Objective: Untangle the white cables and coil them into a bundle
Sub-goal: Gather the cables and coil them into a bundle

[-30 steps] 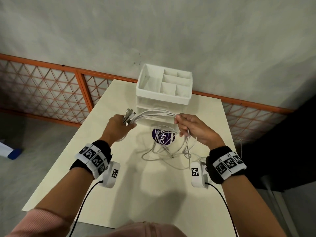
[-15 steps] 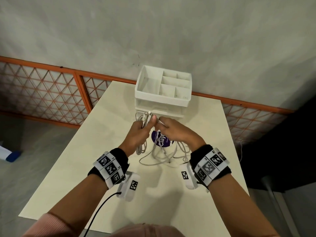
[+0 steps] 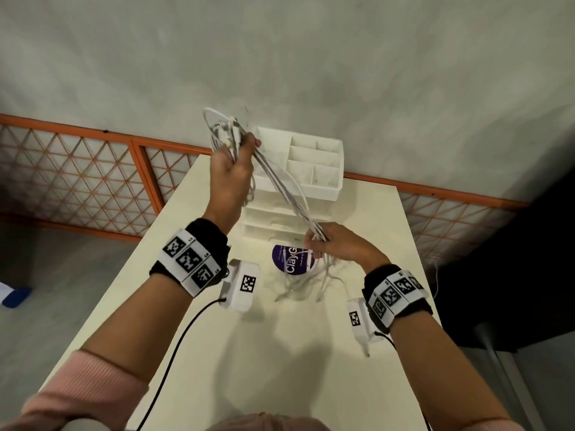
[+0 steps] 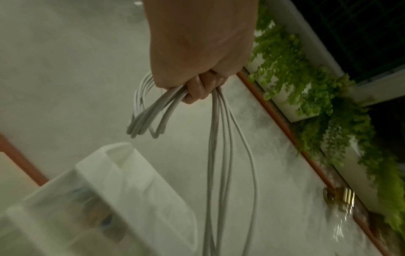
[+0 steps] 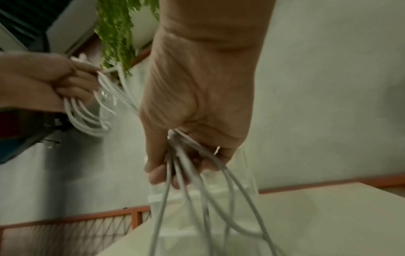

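Left grip [image 3: 231, 169] clutches white cables [image 3: 281, 189] (raised) | right grip [image 3: 334, 244] pinches them | organizer [image 3: 323, 188] compartments unclear

Taut white cables [image 3: 281, 188] bar the way to the organizer [image 3: 314, 169]; near table [image 3: 295, 353] lies open.

Cream table [image 3: 174, 306] against a grey wall [image 3: 342, 57]. White organizer [image 3: 314, 169] at the far edge, top split into open compartments, drawers below. Purple round sticker [image 3: 284, 259] just before it. Orange lattice fence [image 3: 77, 181] behind. Green foliage [image 4: 317, 86] beyond. Blue object [image 3: 17, 295] on the floor, left.
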The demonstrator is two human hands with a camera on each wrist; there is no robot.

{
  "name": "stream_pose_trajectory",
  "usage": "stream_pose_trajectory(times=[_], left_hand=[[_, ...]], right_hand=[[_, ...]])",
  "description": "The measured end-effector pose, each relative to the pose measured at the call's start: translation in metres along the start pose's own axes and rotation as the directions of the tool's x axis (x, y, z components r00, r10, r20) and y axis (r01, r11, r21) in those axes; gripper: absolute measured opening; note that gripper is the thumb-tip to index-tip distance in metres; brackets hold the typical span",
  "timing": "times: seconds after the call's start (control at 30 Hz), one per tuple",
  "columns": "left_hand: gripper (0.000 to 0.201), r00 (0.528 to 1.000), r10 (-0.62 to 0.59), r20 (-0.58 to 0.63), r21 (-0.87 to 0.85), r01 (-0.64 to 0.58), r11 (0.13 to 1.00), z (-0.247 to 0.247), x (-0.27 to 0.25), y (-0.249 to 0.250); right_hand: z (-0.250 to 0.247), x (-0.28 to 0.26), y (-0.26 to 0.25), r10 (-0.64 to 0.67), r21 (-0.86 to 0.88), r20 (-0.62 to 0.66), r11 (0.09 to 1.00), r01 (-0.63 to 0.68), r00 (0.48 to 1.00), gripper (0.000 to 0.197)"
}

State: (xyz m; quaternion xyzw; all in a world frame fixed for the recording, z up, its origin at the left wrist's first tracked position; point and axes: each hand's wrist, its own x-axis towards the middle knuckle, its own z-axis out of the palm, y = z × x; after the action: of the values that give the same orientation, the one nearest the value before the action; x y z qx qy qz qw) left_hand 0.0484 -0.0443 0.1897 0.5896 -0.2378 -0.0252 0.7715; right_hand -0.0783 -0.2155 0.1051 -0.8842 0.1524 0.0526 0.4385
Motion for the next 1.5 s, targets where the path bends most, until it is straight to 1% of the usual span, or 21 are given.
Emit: stream_pose_trajectory(times=[0.1, 0.2, 0.27, 0.3, 0.4, 0.47, 0.5, 0.57, 0.63, 0.67, 0.73, 0.83, 0.93, 1.0, 1.03, 1.13, 1.2, 1.3, 1.37, 1.43, 1.5], left_hand=[[0.024, 0.999, 0.018, -0.031, -0.012, -0.018, 1.0, 0.001, 0.008, 0.009], [0.026, 0.999, 0.023, -0.028, 0.014, -0.023, 1.0, 0.001, 0.003, 0.0], [0.029, 0.999, 0.017, -0.039, 0.029, -0.016, 0.999, -0.003, 0.0, -0.008], [0.033, 0.999, 0.01, -0.045, 0.039, -0.009, 0.999, -0.006, -0.002, -0.011], [0.042, 0.998, -0.01, -0.062, 0.065, 0.014, 0.998, -0.01, -0.006, -0.017], [0.039, 0.997, -0.025, -0.068, 0.078, 0.03, 0.997, -0.012, -0.01, -0.018], [0.039, 0.997, -0.041, -0.061, 0.083, 0.046, 0.995, -0.013, -0.011, -0.019], [0.037, 0.995, -0.099, -0.007, 0.129, 0.099, 0.987, -0.016, -0.012, -0.022], [0.031, 0.977, -0.191, 0.1, 0.269, 0.158, 0.95, -0.018, -0.015, -0.028], [0.028, 0.956, -0.246, 0.162, 0.349, 0.178, 0.92, -0.02, -0.017, -0.031], [0.029, 0.892, -0.357, 0.278, 0.462, 0.201, 0.864, -0.023, -0.025, -0.039], [0.041, 0.787, -0.5, 0.361, 0.584, 0.228, 0.779, -0.025, -0.034, -0.045], [0.034, 0.748, -0.531, 0.398, 0.52, 0.292, 0.802, -0.023, -0.038, -0.038], [0.04, 0.742, -0.489, 0.458, 0.41, 0.312, 0.857, -0.02, -0.038, -0.031], [0.044, 0.75, -0.46, 0.474, 0.367, 0.307, 0.878, -0.018, -0.038, -0.027], [0.045, 0.784, -0.422, 0.455, 0.234, 0.353, 0.906, -0.011, -0.037, -0.017], [0.045, 0.799, -0.42, 0.431, 0.11, 0.415, 0.903, -0.006, -0.035, -0.014], [0.041, 0.812, -0.406, 0.419, -0.123, 0.494, 0.861, 0.0, -0.034, -0.012], [0.038, 0.84, -0.404, 0.362, -0.236, 0.502, 0.832, -0.002, -0.031, -0.013], [0.035, 0.874, -0.43, 0.226, -0.323, 0.484, 0.813, -0.014, -0.028, -0.019], [0.03, 0.872, -0.485, 0.069, -0.357, 0.476, 0.804, -0.03, -0.026, -0.033]], right_hand=[[0.003, -0.003, 0.014, 0.057, 0.062, -0.028, 0.997, -0.055, 0.998, 0.03], [0.005, -0.007, 0.019, 0.132, 0.023, -0.01, 0.991, -0.132, 0.991, 0.034], [0.003, -0.006, 0.025, 0.194, -0.017, -0.146, 0.98, -0.198, 0.97, 0.037], [0.001, -0.006, 0.027, 0.193, -0.055, -0.298, 0.974, -0.219, 0.935, 0.039], [-0.009, -0.007, 0.03, 0.121, -0.06, -0.684, 0.973, -0.221, 0.72, 0.034], [-0.012, -0.01, 0.028, 0.082, -0.061, -0.763, 0.978, -0.198, 0.641, 0.031], [-0.013, -0.011, 0.027, 0.091, -0.068, -0.768, 0.973, -0.222, 0.634, 0.03], [-0.014, -0.013, 0.028, 0.167, -0.125, -0.683, 0.932, -0.339, 0.711, 0.03], [-0.014, -0.016, 0.035, 0.347, -0.287, -0.405, 0.83, -0.478, 0.846, 0.034], [-0.012, -0.019, 0.038, 0.457, -0.381, -0.224, 0.772, -0.509, 0.861, 0.044], [-0.009, -0.025, 0.041, 0.605, -0.526, 0.022, 0.684, -0.505, 0.796, 0.066], [-0.006, -0.027, 0.029, 0.662, -0.537, 0.084, 0.66, -0.526, 0.745, 0.091], [-0.01, -0.024, 0.005, 0.6, -0.524, 0.048, 0.696, -0.491, 0.799, 0.101], [-0.016, -0.027, -0.02, 0.567, -0.555, 0.013, 0.689, -0.466, 0.823, 0.102], [-0.019, -0.03, -0.032, 0.544, -0.554, 0.008, 0.701, -0.449, 0.839, 0.111], [-0.018, -0.032, -0.064, 0.332, -0.387, 0.011, 0.871, -0.302, 0.943, 0.131], [-0.006, -0.03, -0.081, 0.144, -0.243, 0.098, 0.963, -0.117, 0.985, 0.114], [0.027, -0.021, -0.086, -0.017, -0.132, 0.248, 0.99, 0.052, 0.969, 0.053], [0.042, -0.015, -0.079, -0.084, -0.083, 0.25, 0.991, 0.108, 0.965, 0.014], [0.042, -0.016, -0.072, -0.129, 0.018, 0.194, 0.992, 0.128, 0.972, 0.017], [0.034, -0.021, -0.071, -0.184, 0.105, 0.073, 0.979, 0.176, 0.98, 0.022]])
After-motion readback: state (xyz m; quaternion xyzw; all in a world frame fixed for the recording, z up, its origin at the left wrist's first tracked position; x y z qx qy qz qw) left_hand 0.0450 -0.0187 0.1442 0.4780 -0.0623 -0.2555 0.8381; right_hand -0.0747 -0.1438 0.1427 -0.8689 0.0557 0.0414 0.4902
